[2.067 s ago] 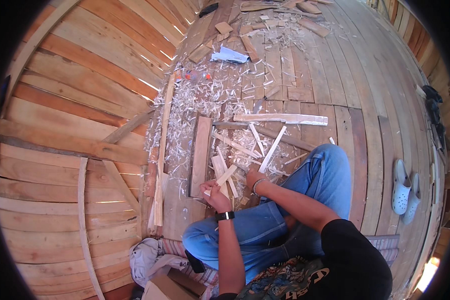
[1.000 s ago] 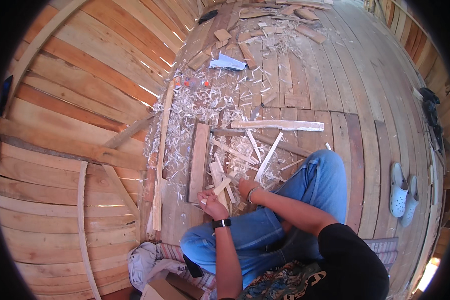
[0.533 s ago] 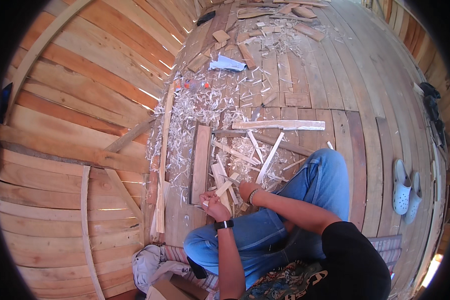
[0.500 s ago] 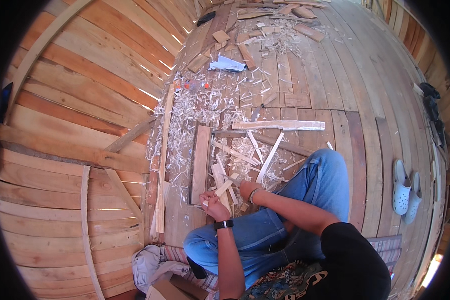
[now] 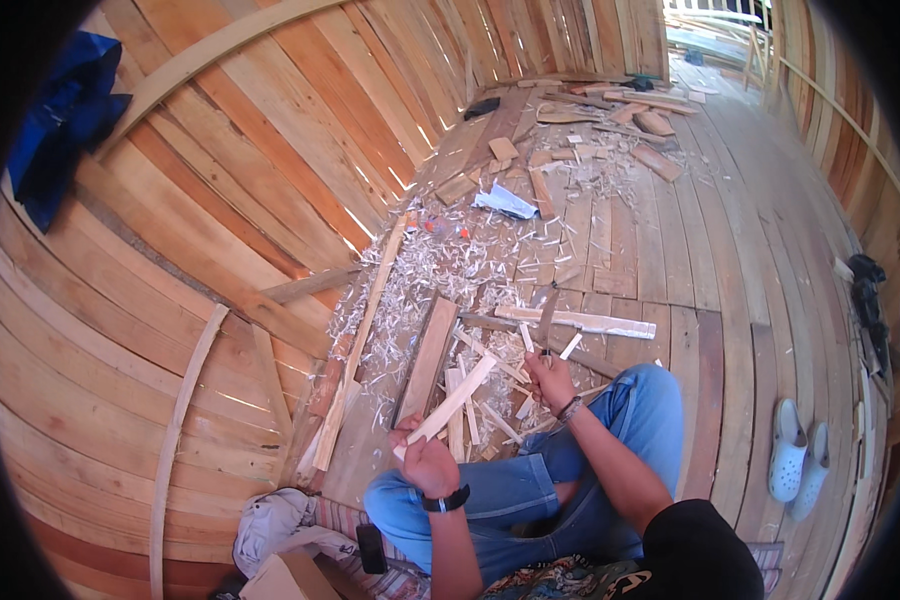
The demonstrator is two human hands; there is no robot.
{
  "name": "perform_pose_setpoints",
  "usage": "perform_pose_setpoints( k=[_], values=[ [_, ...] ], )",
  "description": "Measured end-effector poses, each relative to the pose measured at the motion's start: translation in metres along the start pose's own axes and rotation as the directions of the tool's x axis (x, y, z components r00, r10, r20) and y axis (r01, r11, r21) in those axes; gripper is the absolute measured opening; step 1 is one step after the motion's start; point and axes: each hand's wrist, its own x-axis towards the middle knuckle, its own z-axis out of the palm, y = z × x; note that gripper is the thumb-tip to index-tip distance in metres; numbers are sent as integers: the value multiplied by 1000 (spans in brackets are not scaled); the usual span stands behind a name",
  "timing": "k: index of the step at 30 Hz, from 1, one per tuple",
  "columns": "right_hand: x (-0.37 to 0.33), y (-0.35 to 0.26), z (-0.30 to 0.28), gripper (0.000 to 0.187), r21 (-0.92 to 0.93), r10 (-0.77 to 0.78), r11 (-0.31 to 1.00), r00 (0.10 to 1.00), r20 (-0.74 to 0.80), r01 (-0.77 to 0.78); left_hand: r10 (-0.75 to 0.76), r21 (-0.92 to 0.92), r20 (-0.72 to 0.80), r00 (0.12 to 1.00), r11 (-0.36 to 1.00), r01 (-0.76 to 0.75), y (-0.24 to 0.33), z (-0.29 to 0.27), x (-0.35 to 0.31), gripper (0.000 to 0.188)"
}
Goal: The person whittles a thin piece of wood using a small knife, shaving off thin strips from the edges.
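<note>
Over the plank floor, gripping a pale wooden strip in the left hand, slanted lengthwise forward-right, nearing the right hand, itself closed around a knife.

Matt, bare wood on the plank walls and floor.
The held strip is pale, smooth-looking raw wood; the knife blade looks like dull, dark metal. Near left lie crumpled grey cloth and matt brown cardboard; the blue sheet, far left, looks like glossy plastic. The jeans are denim; the clogs, right, look like smooth plastic.
</note>
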Motion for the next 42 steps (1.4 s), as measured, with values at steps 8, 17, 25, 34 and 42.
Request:
perform_pose_setpoints(
  k=[8,17,25,34,42],
  values=[
    [-49,-55,-3,20,330,-56,941,926,374,-76,27,-72,185,982,997,-13,54,51,-67,26],
    [-74,-100,-32,25,508,-230,858,939,257,71,-143,203,120,982,972,117,47,39,-110,20],
    [-88,-118,-50,14,398,-355,876,923,149,272,-308,374,-80,948,872,315,16,13,-116,20],
    [-90,-122,-56,8,468,-474,805,870,140,363,-353,482,-73,933,806,343,2,7,-117,18],
    [-87,-122,-58,11,433,-365,854,926,100,290,-389,523,-97,916,763,379,9,7,-119,16]
  ],
)
